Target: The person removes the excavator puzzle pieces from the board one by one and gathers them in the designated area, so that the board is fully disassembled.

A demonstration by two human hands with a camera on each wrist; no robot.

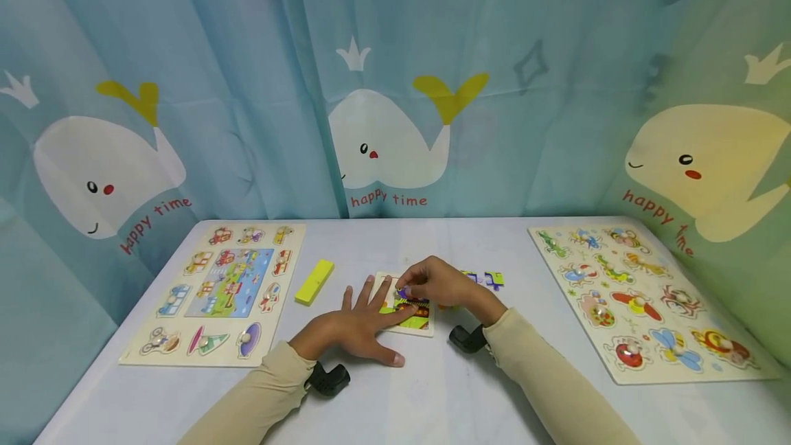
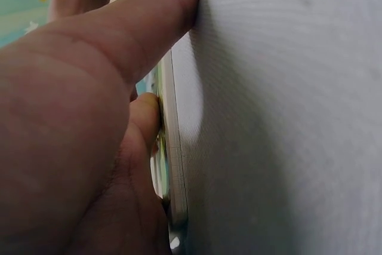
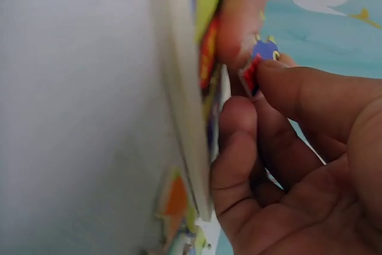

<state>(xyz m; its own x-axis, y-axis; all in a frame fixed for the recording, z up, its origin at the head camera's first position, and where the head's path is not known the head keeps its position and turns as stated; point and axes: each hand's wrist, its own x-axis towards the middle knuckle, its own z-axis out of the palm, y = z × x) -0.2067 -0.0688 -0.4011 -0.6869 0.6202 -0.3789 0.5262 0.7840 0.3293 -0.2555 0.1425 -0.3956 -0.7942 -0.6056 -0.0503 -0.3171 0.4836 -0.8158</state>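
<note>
A small jigsaw board (image 1: pixel 421 327) with a colourful picture lies on the white table between the hands. My left hand (image 1: pixel 355 329) rests with fingers spread, its index finger over the board's picture and its thumb toward the table. In the left wrist view the board's pale edge (image 2: pixel 173 123) stands just beyond the thumb. With thumb and fingers, my right hand (image 1: pixel 441 283) pinches a small blue and red jigsaw piece (image 3: pixel 258 67), close over the board's picture. Part of the picture is hidden under both hands.
Loose jigsaw pieces (image 1: pixel 494 280) lie behind the right wrist. A yellow block (image 1: pixel 315 281) is left of the board. At far left is a vehicle knob puzzle (image 1: pixel 185 360), at far right an insect knob puzzle (image 1: pixel 667 375). A whale-print curtain (image 1: pixel 259 115) surrounds the table.
</note>
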